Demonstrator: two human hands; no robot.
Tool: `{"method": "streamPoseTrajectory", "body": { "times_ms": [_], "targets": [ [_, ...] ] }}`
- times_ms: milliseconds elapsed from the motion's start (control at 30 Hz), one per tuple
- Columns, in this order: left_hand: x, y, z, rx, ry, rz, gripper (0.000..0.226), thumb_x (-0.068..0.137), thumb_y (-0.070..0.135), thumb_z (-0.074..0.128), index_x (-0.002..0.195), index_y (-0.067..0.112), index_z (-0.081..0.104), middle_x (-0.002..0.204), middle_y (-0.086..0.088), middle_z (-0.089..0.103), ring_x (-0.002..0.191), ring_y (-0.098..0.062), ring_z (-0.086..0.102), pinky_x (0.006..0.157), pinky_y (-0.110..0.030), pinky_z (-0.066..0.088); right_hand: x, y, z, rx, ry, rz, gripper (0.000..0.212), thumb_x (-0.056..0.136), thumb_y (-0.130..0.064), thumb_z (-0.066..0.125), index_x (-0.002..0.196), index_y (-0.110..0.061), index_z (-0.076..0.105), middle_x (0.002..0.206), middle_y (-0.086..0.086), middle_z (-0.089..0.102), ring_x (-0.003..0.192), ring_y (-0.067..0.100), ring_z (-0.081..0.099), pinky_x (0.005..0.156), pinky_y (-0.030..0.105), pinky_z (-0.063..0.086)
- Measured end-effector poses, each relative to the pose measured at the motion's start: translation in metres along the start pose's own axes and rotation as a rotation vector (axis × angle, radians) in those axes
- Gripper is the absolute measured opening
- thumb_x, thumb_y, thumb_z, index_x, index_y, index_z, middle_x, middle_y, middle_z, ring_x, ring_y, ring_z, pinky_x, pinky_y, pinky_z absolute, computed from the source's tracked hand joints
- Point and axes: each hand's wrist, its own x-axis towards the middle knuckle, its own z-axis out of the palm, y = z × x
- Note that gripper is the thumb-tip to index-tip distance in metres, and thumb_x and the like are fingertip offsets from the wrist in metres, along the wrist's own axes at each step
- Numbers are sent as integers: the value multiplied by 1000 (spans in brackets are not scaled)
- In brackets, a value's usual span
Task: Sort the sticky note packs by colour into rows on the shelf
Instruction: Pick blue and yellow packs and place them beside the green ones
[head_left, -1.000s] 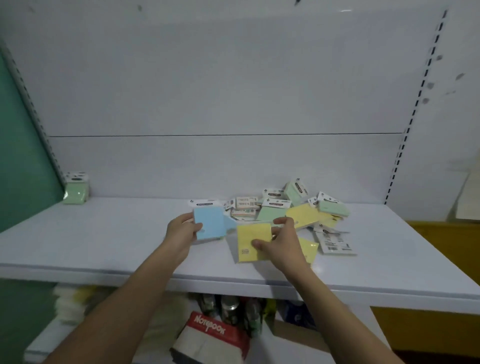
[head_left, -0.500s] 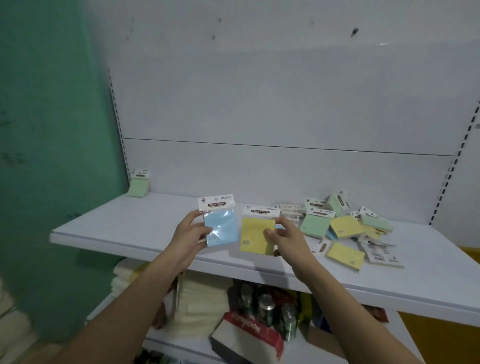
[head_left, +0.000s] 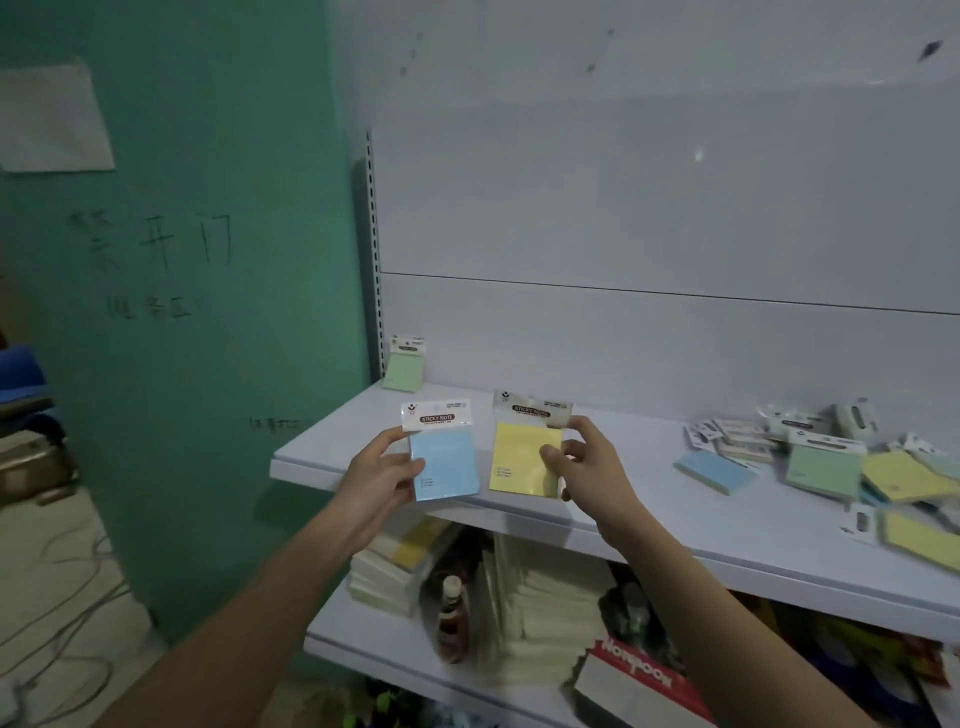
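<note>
My left hand (head_left: 382, 475) pinches a blue sticky note pack (head_left: 447, 462) by its left edge, held upright above the front left of the white shelf (head_left: 649, 514). Beside it, my right hand (head_left: 584, 467) pinches a yellow pack (head_left: 522, 457) by its right edge. A single green pack (head_left: 404, 366) leans against the back panel in the shelf's far left corner. A loose pile of blue, green and yellow packs (head_left: 826, 462) lies on the right part of the shelf.
A green wall (head_left: 208, 312) borders the shelf on the left. The lower shelf (head_left: 395, 649) holds stacked paper pads, bottles and a red-and-white notebook pack (head_left: 639, 680). Cables trail on the floor at bottom left.
Both hands lifted their packs off the pile and carried them left along the shelf. The view swung left, so the pile now sits at the right edge.
</note>
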Motion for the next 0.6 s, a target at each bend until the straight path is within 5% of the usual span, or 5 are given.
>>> {"method": "streamPoseTrajectory", "body": {
  "times_ms": [333, 600],
  "targets": [
    [113, -6, -44, 16, -21, -33, 34, 88, -3, 61, 114, 17, 56, 109, -21, 66, 101, -34, 66, 80, -38, 58, 100, 26, 43, 35, 123, 52, 12, 91, -13, 62, 102, -15, 59, 88, 13, 70, 75, 21, 62, 64, 32, 46],
    [224, -7, -36, 79, -45, -31, 35, 87, -9, 58, 115, 12, 55, 95, -15, 64, 83, -28, 67, 65, -31, 60, 204, 56, 54, 101, 162, 85, 15, 92, -10, 59, 102, -19, 56, 84, 8, 64, 77, 23, 59, 62, 34, 46]
  ]
}}
